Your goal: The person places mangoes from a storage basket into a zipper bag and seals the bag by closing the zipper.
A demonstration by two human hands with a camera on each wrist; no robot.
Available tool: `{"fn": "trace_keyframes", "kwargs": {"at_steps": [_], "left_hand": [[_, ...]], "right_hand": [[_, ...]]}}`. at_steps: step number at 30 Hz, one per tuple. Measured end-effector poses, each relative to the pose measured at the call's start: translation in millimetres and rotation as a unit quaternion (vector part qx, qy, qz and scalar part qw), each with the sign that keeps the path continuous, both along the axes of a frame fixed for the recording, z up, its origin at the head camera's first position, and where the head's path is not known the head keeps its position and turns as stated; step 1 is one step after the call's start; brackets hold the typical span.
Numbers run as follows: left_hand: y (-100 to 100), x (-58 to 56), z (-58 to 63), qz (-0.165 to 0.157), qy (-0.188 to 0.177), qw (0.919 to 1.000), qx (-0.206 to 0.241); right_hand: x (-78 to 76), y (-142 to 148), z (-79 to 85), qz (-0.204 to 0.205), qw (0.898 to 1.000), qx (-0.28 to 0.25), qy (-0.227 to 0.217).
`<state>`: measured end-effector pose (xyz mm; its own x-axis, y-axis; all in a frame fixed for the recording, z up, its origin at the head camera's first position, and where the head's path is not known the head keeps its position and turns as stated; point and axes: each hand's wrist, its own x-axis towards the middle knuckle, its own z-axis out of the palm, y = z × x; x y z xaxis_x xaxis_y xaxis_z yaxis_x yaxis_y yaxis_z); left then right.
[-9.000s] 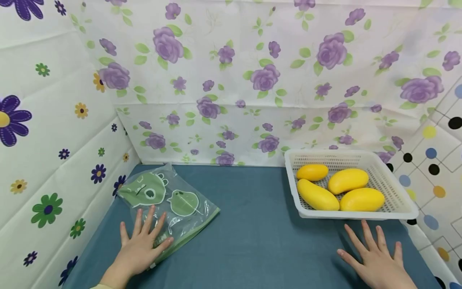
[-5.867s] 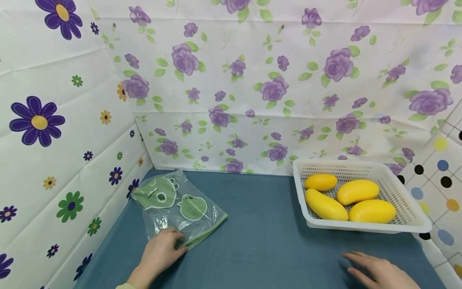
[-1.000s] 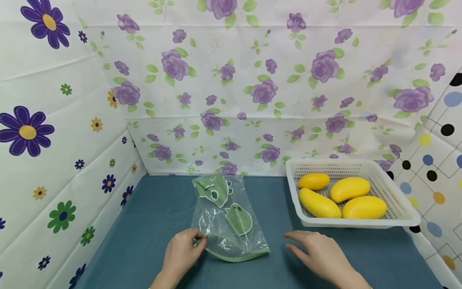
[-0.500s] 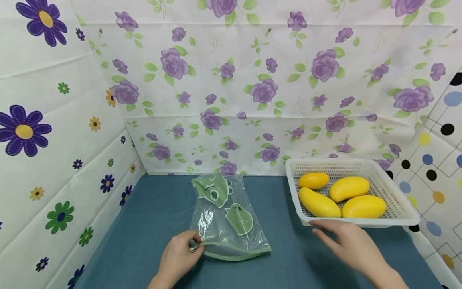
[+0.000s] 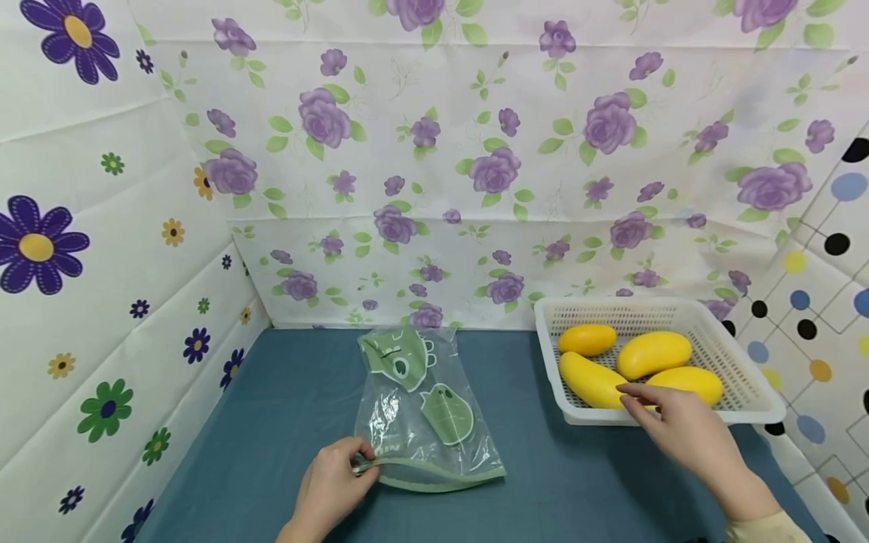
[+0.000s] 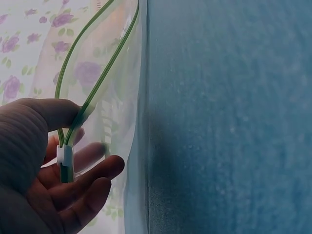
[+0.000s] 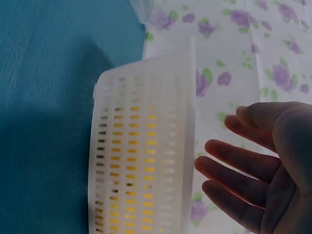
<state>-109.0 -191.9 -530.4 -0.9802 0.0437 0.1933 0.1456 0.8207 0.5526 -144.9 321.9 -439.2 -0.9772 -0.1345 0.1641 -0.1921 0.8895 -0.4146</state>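
Observation:
A clear zip-top bag (image 5: 400, 411) with green cartoon prints lies mid-table, its green-edged mouth facing me and parted. My left hand (image 5: 333, 483) pinches the bag's left corner. In the left wrist view, the white slider (image 6: 65, 155) sits by my fingers at the end of the two green zip strips, which bow apart. My right hand (image 5: 695, 437) hovers over the front rim of a white perforated basket (image 5: 750, 400), fingers loosely extended and holding nothing. Fingertips overlap the front yellow mangoes (image 5: 591, 381) in the head view; in the right wrist view they are above the basket's rim.
Several mangoes lie in the basket, among them one at the back left (image 5: 587, 340) and one at the back right (image 5: 654, 354). A blue cloth (image 5: 292, 407) covers the table. Flower-patterned sheets (image 5: 434, 151) wall the back and left, a dotted one the right.
Over the earlier seconds, my left hand has taken hold of the bag and brought it right to mid-table. My right hand has moved from the table up and right, over the basket's front rim.

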Motion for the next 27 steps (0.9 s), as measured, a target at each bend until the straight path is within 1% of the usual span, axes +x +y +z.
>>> {"fn": "trace_keyframes", "kwargs": {"at_steps": [2, 8, 10, 12, 14, 18, 21, 25, 27], "left_hand": [[-1, 0.8, -0.6, -0.003, 0.004, 0.9999, 0.010], [-8, 3.9, -2.3, -0.024, 0.033, 0.9958, 0.082], [-12, 5.4, -3.6, -0.022, 0.039, 0.9947, 0.092], [-16, 6.7, -4.7, -0.016, 0.034, 0.9949, 0.094], [-21, 8.0, -5.2, -0.014, 0.033, 0.9962, 0.079], [-32, 11.4, -4.3, -0.024, 0.030, 0.9991, 0.019], [-38, 14.7, -3.5, -0.021, 0.029, 0.9990, -0.026], [-43, 17.5, -1.9, -0.001, 0.023, 0.9988, -0.044], [-44, 18.0, -1.0, 0.004, 0.017, 0.9990, -0.042]], "right_hand": [[-2.9, 3, -2.0, -0.007, 1.000, 0.003, -0.005], [-6.7, 6, -6.4, -0.013, 1.000, 0.007, -0.008], [-7.0, 6, -6.4, -0.012, 1.000, 0.007, -0.010], [-7.2, 7, -5.8, -0.011, 1.000, 0.007, -0.012], [-7.4, 8, -5.1, -0.010, 1.000, 0.008, -0.011], [-9.2, 9, -4.1, -0.007, 1.000, 0.011, -0.013], [-11.0, 10, -4.1, -0.004, 1.000, 0.012, -0.014], [-13.6, 10, -4.7, -0.003, 1.000, 0.014, -0.012], [-14.9, 10, -5.0, -0.003, 1.000, 0.015, -0.012]]}}
